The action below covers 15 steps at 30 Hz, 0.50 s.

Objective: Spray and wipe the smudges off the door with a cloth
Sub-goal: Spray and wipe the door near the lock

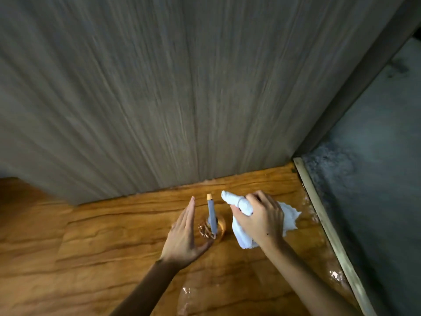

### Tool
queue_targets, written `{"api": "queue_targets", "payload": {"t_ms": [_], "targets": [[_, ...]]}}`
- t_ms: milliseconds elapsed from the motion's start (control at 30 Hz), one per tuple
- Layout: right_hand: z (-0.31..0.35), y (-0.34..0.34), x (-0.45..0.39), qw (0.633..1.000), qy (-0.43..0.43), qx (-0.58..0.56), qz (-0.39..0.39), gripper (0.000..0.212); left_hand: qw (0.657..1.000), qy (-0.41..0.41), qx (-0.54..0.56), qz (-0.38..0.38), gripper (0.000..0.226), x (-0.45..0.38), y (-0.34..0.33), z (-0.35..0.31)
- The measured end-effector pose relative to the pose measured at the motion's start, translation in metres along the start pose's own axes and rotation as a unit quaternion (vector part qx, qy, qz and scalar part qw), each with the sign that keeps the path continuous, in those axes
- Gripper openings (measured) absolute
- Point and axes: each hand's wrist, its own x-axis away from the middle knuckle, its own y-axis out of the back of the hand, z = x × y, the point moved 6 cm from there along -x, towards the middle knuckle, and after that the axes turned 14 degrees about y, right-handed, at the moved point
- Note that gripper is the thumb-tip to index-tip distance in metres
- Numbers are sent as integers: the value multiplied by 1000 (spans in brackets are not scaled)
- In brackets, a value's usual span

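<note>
I see the spray bottle (212, 221) standing upright on the floor (91, 236) near the door (159, 87), just right of my left hand (184, 233), whose fingers are straight and apart from it. My right hand (262, 220) grips the cloth (289, 218), so the left is nearer.

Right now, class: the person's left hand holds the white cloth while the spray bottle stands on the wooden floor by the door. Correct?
Not quite. The head view shows the right hand holding the white cloth; the left hand is open beside the spray bottle. The rest holds.
</note>
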Motion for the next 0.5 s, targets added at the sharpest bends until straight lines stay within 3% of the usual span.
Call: {"api": "queue_targets", "payload": {"t_ms": [167, 333, 500], "targets": [[-10, -25, 20, 997, -60, -37, 11, 26, 1000, -7, 2, 8, 116, -26, -15, -1], [-17, -35, 28, 992, -98, -77, 7, 34, 998, -11, 45, -35, 96, -33, -23, -14], [-11, -40, 27, 989, -102, -101, 16, 29, 996, 10, 71, -49, 77, -35, -34, -30]]}}
